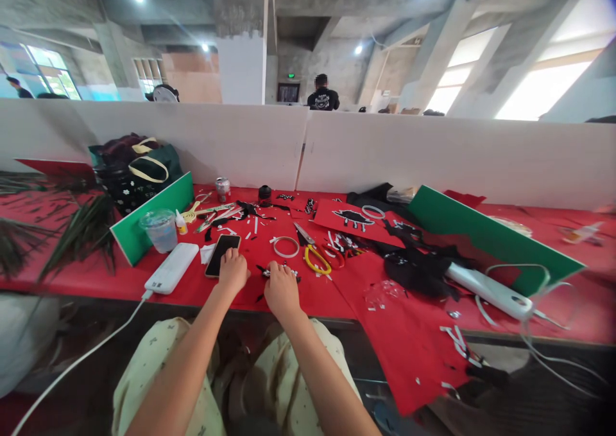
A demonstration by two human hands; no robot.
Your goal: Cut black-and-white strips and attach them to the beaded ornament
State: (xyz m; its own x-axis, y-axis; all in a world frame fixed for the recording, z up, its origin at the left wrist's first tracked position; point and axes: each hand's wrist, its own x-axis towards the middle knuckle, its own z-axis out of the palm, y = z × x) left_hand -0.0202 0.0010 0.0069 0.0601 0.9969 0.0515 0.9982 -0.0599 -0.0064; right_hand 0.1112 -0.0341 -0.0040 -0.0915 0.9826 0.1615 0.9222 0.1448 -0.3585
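My left hand (233,271) rests at the lower right part of a black phone (222,255), its fingertips over the screen. Close to the table's front edge, my right hand (282,289) lies on a small black and white piece (291,271), with its fingers curled; what is between them is too small to make out. Just beyond it is a roll of clear tape (286,247). Yellow-handled scissors (317,260) lie to the right of the tape. Black and white scraps surround the scissors.
A white power bank (172,268), a plastic cup (160,230) and a glue bottle (181,223) stand or lie at left. Green boards (495,243) flank the red table. Black fabric (418,270) and a white cabled device (488,289) lie at right. A person (323,95) is far behind the partition.
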